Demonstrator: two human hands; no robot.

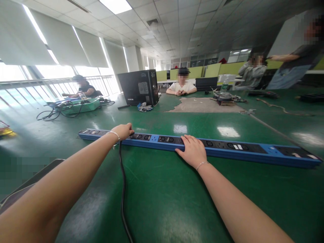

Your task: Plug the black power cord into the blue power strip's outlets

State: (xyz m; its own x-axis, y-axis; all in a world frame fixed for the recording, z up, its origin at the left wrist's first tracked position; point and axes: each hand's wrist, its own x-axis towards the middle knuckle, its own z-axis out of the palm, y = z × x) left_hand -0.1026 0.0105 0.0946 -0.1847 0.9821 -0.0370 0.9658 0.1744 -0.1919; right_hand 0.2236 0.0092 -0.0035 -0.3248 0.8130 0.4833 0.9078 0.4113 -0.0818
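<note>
A long blue power strip (pixel 227 155) with black and blue socket panels lies across the green table in front of me. My left hand (pixel 123 131) is closed at its left part, fingers bent down over a socket. From under that hand a black power cord (pixel 122 179) runs down toward me; its plug is mostly hidden by my fingers. Whether the plug is fully seated in the socket I cannot tell. My right hand (pixel 192 150) grips the strip near its middle, thumb on the near side and fingers over the top.
A black computer case (pixel 138 87) stands at the back, with gloves (pixel 144 107) beside it. Far left is a green basket (pixel 83 107) with cables. A bare patch (pixel 202 105) marks the tabletop. One person sits opposite; others are left and right.
</note>
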